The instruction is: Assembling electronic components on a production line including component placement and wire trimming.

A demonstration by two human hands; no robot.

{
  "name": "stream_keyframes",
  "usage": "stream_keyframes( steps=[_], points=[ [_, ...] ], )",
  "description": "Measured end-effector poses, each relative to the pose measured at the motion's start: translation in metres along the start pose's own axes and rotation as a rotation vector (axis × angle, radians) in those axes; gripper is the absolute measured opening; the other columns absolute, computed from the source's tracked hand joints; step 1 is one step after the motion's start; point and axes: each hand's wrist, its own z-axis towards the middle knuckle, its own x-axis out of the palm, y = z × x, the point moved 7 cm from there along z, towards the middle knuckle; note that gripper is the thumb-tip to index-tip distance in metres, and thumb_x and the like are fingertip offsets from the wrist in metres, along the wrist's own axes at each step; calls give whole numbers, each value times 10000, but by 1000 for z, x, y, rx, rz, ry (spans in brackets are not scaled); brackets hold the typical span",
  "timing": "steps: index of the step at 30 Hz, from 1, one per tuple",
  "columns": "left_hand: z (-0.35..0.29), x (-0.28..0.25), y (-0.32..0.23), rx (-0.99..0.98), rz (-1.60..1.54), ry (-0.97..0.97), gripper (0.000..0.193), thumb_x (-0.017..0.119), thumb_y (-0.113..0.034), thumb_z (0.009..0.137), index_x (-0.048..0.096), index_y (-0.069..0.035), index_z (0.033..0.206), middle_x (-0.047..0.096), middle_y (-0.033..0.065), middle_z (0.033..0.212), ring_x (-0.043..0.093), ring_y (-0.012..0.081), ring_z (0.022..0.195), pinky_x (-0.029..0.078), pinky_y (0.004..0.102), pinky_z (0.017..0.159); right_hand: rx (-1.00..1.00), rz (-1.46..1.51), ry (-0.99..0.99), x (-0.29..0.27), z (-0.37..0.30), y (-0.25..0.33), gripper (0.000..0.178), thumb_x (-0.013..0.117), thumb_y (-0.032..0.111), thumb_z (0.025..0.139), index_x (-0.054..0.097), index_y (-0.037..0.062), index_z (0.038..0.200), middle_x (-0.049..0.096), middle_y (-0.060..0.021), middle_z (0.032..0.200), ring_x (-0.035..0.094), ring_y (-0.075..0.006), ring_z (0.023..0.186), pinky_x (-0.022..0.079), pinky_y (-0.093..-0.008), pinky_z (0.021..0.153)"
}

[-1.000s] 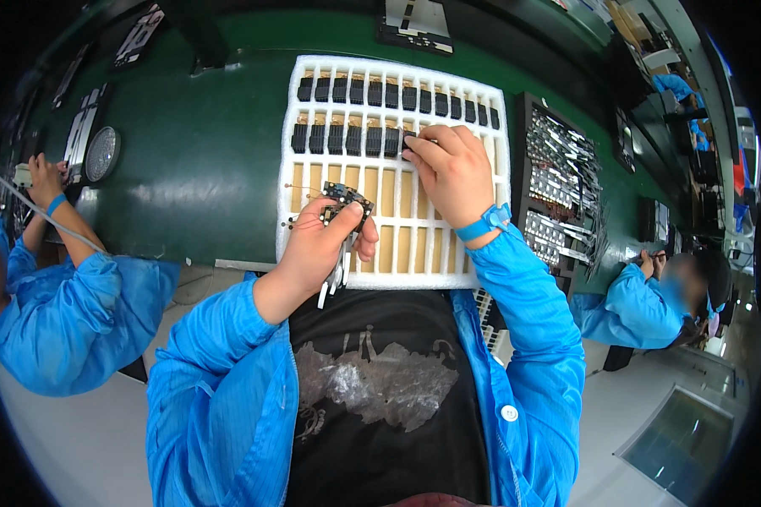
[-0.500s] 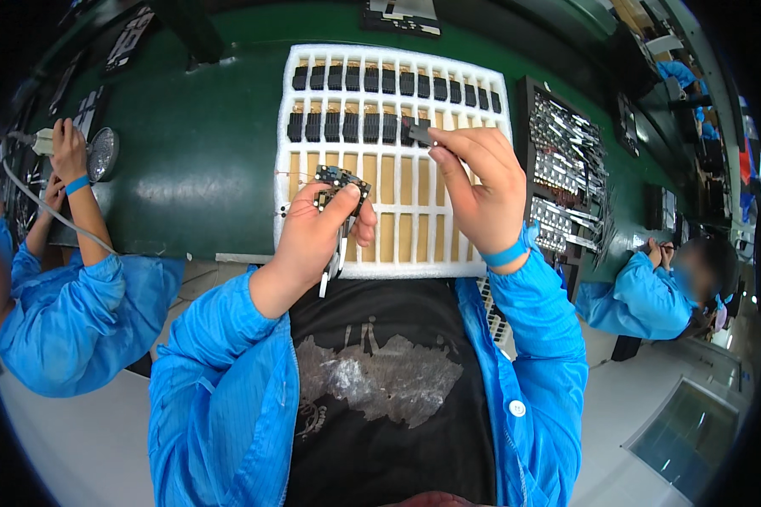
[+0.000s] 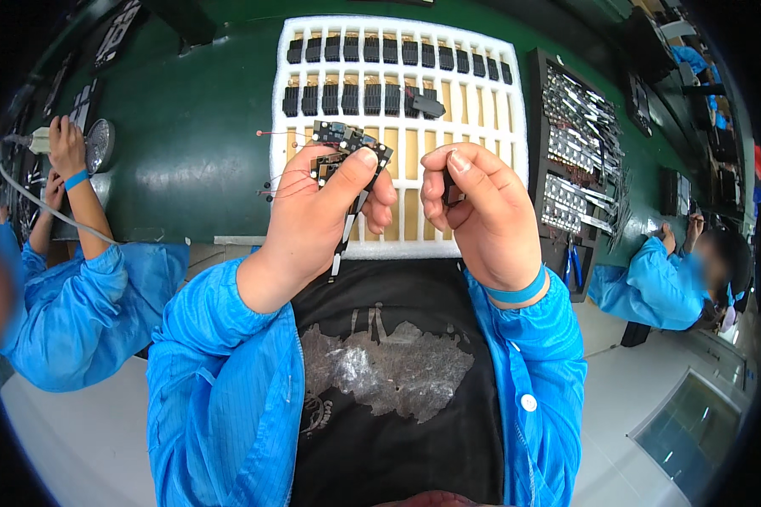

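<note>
My left hand (image 3: 309,211) is closed on several small circuit boards (image 3: 338,135), its thumb pressing on top. Thin red and black wires stick out to their left, and a dark strip hangs below. To the right, my right hand (image 3: 499,211) is closed, thumb and forefinger together. A small dark part (image 3: 453,194) shows between its curled fingers, too covered to name. Both hands are over the near half of a white foam tray (image 3: 518,110) with narrow slots. Black ribbed blocks fill the far two rows in part. A loose black piece (image 3: 429,105) lies across the second row's right end.
A dark tray (image 3: 539,160) of small boards with metallic strips stands on the right, blue-handled pliers (image 3: 573,266) at its near end. Co-workers in blue sit on both sides; the left one's hands (image 3: 68,148) are near a grey cable (image 3: 34,203).
My right hand has let go of the black piece on the foam tray and drawn back toward me. The view has shifted slightly. My left hand still holds the boards.
</note>
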Motion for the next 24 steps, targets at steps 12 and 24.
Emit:
stream_keyframes(
  steps=[12,24],
  points=[
    [-5,6,-4,19,-25,25,215,582,-246,1003,582,-40,942,648,71,765,619,135,603,500,275,514,-623,-712,-124,12,-7,30,112,686,-24,846,662,8,951,617,-50,821,573,-136,709,461,-269,641],
    [-11,8,-6,65,-123,-2,121,606,-124,982,631,-7,966,689,86,812,631,148,630,504,295,543,-1354,-1199,-133,46,-31,40,303,786,2,584,676,40,864,610,-40,768,572,-210,634,460,-314,548]
  ],
)
